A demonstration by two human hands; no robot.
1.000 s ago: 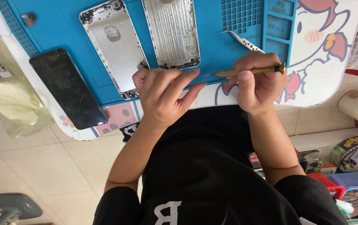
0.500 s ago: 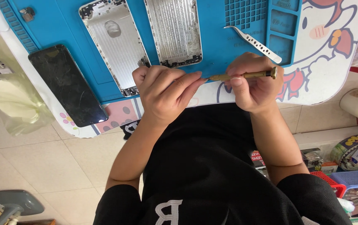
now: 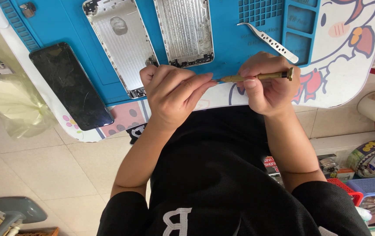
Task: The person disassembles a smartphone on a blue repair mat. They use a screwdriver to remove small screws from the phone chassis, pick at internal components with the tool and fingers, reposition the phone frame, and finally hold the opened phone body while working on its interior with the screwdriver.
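We hold a slim brass-coloured screwdriver (image 3: 257, 77) level in front of us, just above the near edge of the table (image 3: 349, 94). Our right hand (image 3: 269, 85) is clenched around its handle, thumb pressed along the shaft, with the knurled end cap sticking out past the knuckles towards the table's right side. Our left hand (image 3: 172, 94) is curled loosely, its fingertips (image 3: 205, 78) pinched together right at the screwdriver's tip; whether they hold some small part there, we cannot tell.

Behind our hands a blue work mat (image 3: 226, 52) covers most of the table. On it lie two bare metal phone housings side by side, inner faces up: the left housing (image 3: 122, 43) reaches down to just beside our left hand, and the right housing (image 3: 185, 30) sits near the middle of the mat. A pair of silver tweezers (image 3: 268, 41) lies slanted on the mat, just beyond our right hand, beside the mat's moulded compartments. Towards the table's left edge a dark phone screen (image 3: 69, 85) rests half on the mat and half on the table's printed cartoon surface.
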